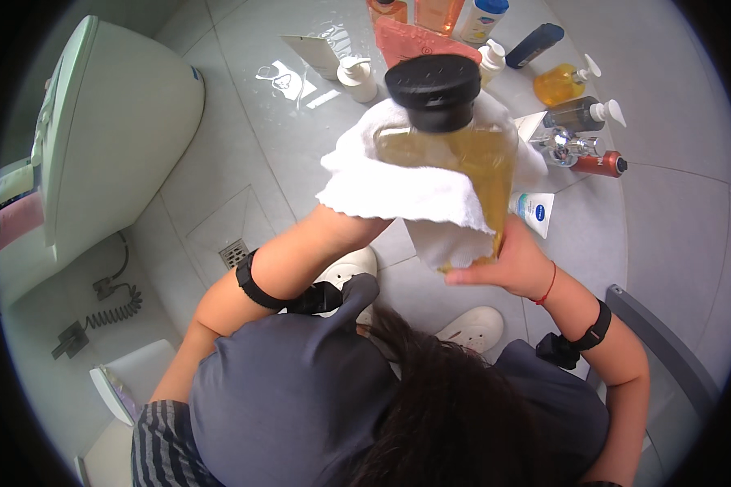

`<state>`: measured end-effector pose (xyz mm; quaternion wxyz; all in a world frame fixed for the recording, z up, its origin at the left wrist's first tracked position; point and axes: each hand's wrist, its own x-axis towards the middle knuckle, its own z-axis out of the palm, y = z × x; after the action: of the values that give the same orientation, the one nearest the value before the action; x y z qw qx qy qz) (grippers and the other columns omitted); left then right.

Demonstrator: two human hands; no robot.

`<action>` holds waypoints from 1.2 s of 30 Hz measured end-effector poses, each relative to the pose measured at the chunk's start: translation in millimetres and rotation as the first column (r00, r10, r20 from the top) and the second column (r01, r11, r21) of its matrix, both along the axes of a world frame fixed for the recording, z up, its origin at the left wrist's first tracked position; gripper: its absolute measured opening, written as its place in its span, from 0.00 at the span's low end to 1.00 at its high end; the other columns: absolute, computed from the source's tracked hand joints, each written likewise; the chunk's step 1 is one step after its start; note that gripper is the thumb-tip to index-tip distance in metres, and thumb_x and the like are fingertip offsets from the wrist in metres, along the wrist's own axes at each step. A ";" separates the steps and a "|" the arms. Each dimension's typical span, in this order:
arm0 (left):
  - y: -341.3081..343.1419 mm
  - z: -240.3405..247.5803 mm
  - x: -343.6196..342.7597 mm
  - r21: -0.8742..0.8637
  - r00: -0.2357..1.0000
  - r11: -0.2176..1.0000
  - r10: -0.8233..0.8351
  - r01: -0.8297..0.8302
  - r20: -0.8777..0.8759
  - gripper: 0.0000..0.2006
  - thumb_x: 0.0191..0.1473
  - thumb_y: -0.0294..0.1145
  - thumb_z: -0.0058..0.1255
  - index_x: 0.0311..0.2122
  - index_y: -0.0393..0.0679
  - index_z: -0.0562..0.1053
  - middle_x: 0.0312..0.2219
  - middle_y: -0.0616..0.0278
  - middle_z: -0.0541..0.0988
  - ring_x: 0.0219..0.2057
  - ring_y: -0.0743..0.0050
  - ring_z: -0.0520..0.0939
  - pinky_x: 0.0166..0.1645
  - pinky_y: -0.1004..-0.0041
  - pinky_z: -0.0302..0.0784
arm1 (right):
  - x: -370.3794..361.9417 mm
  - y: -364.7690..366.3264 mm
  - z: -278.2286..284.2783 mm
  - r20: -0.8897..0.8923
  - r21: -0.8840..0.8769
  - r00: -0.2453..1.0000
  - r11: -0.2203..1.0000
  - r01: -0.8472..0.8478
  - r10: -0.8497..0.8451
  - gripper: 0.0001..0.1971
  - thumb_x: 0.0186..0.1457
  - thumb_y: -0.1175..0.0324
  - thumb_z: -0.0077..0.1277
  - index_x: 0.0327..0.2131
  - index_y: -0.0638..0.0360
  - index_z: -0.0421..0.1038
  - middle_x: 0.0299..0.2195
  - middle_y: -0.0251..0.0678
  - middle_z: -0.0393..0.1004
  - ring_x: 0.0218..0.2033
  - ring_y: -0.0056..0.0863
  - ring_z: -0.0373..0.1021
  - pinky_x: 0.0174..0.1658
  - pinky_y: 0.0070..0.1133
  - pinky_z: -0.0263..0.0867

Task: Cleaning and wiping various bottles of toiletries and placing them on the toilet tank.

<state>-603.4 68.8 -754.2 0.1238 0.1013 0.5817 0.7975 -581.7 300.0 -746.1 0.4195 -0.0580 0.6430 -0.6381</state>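
Basically, the grey tiled floor [252, 162] carries nearly everything, with a pale rounded fixture [138, 114] at the left side. Above the floor, in front of the person, the large bottle [489, 162] is held up with its cap end away from the body; it is clear and contains amber liquid, and a black cap [434, 77] closes it. A white cloth [398, 191] wraps around its sides and across the front, so part of the contents is hidden.

The 2 hands share the load, presumably because so bulky a container is unsteady in 1. The right hand [521, 258] grips the lower corner, thumb along the base; the left hand [367, 230] disappears beneath the cloth, so I cannot tell how its fingers are set.

Beyond, smaller containers stand or lie in a loose arc, probably to stay within reach: a salmon pouch [402, 40], contents hidden; an amber pump bottle [554, 86], its colour apparently the liquid's; a grey pump bottle [575, 115]; a white pump bottle [357, 79], opaque; a red can [599, 164]; and, just past the right hand, a white tube [538, 213]. Smallest is the drain grate [234, 254], left of the feet
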 end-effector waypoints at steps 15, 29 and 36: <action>17.0 22.5 -6.2 0.312 0.970 0.938 0.080 -0.152 0.231 0.24 0.43 0.23 0.59 0.48 0.37 0.67 0.41 0.63 0.73 0.42 0.74 0.75 0.47 0.74 0.71 | 8.4 17.6 -18.7 0.403 -0.398 0.885 0.916 -0.058 0.231 0.25 0.46 0.71 0.59 0.48 0.68 0.64 0.40 0.41 0.75 0.44 0.30 0.72 0.49 0.25 0.65; 13.0 -10.4 -16.7 -0.317 0.940 0.904 0.199 -0.286 -0.278 0.14 0.45 0.20 0.52 0.41 0.38 0.72 0.37 0.58 0.77 0.37 0.68 0.78 0.42 0.74 0.72 | 4.2 28.1 27.5 0.344 -0.075 0.933 0.993 -0.088 0.108 0.21 0.46 0.69 0.60 0.44 0.66 0.67 0.35 0.36 0.75 0.36 0.22 0.73 0.40 0.19 0.68; 6.2 7.7 -38.3 -0.539 0.667 0.731 -0.156 -0.418 -0.728 0.11 0.38 0.32 0.58 0.33 0.46 0.76 0.26 0.58 0.77 0.26 0.56 0.77 0.31 0.67 0.74 | -3.5 26.1 36.3 0.061 0.139 0.978 0.969 -0.206 0.199 0.20 0.44 0.65 0.60 0.39 0.65 0.69 0.28 0.35 0.75 0.26 0.21 0.72 0.33 0.19 0.67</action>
<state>-641.7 75.0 -746.5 -0.1548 0.3148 0.8316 0.4306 -585.3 326.1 -709.8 0.5005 -0.0777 0.6683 -0.5449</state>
